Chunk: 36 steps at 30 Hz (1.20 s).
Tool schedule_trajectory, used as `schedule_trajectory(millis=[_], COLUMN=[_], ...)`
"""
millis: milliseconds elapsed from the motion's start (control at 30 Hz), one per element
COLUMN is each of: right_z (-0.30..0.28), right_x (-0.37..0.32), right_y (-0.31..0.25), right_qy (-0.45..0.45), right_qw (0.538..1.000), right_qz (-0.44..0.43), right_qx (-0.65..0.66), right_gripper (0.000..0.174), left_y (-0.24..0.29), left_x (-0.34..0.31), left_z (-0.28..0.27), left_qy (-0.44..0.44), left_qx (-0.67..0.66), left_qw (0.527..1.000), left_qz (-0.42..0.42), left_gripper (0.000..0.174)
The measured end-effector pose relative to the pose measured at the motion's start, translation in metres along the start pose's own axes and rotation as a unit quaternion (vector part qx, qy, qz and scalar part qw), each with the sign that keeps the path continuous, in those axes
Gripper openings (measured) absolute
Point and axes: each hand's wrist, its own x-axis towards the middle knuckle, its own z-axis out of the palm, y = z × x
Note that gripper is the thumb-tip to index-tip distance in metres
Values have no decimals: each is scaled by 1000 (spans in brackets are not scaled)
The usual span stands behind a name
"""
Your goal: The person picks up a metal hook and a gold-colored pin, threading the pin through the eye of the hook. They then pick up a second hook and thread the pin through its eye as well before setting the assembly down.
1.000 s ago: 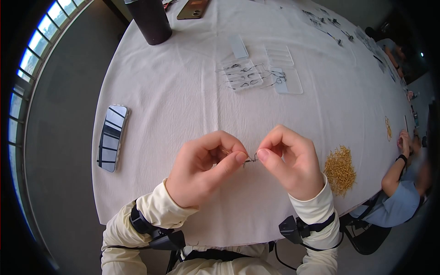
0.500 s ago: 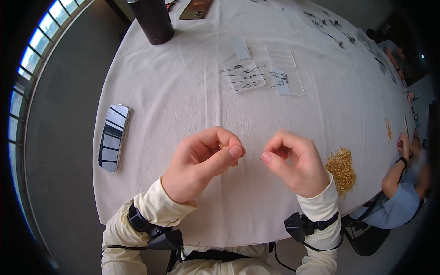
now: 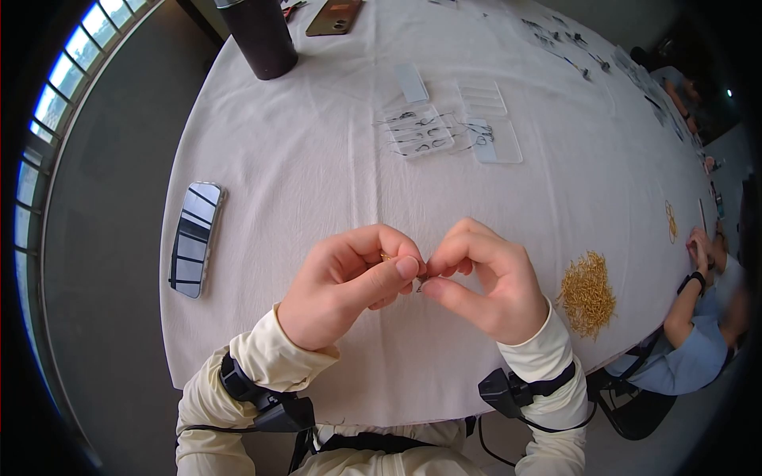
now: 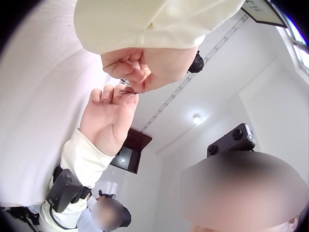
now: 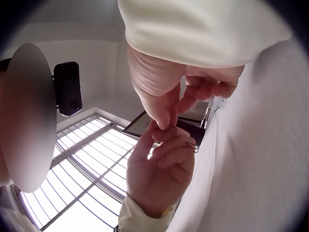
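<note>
Thumb and forefinger of the left hand (image 3: 341,278) pinch a small dark metal piece (image 3: 421,278), mostly hidden by fingertips. A bit of gold (image 3: 386,256) shows inside that hand's curled fingers. The right hand (image 3: 492,282) meets it from the right, its thumb and forefinger pinching at the same piece. A dark wire loop (image 4: 126,92) lies at the right hand's fingertips in the left wrist view. In the right wrist view, dark hooks (image 5: 194,147) stick out by the left hand's fingers (image 5: 176,153). A heap of small gold pieces (image 3: 587,295) lies right of the right hand.
Clear boxes (image 3: 418,133) with dark hooks lie beyond the hands. A phone (image 3: 195,239) is at left, a dark tumbler (image 3: 260,36) and another phone (image 3: 334,17) at the back. Gold rings (image 3: 671,222) and another person's arm (image 3: 684,297) are at right.
The right hand drew away rightward from the left, then came back to its fingertips. The dark piece that spanned both hands a second ago now shows only slightly between them.
</note>
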Motion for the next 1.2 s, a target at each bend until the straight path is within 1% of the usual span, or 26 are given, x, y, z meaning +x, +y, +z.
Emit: schedule_trajectory(millis=[67,133,233,367,433,633,867,967,1033,1167,1200], right_z=[-1,-3,-8,-15,-16,-20,-18,-17,-16,-13,-13], right_x=[0,0,-1,-1,-2,0,-4,-6,-6,-7,-7], right_y=[1,0,-5,-6,-6,-1,-10,-14,-17,-20,-20], right_qy=[-5,-2,1,5,8,4,0,1,1,4,6], right_qw=[1000,1000,1000,1000,999,999,999,999,999,999,1000], right_qz=[-1,10,21,23,34,29,28,28,35,34,24], right_qx=[0,1,7,11,26,26,19,23,24,25,16], right_gripper=[11,9,8,7,6,5,5,6,6,6,6], left_y=[-1,2,2,7,6,4,10,16,20,13,12], left_x=[2,3,1,0,0,5,-8,-13,-15,-17,-18], left_z=[0,2,-6,-2,5,2,9,15,20,19,19], left_qy=[0,18,0,5,40,41,55,41,39,24,23], left_qx=[-1,14,37,47,84,92,106,122,128,118,133], left_qw=[1000,1000,999,999,994,993,990,989,990,992,990], left_qz=[-3,-2,15,12,54,68,70,74,39,40,31], left_gripper=[11,12,16,16,16,16,15,16,17,15,13])
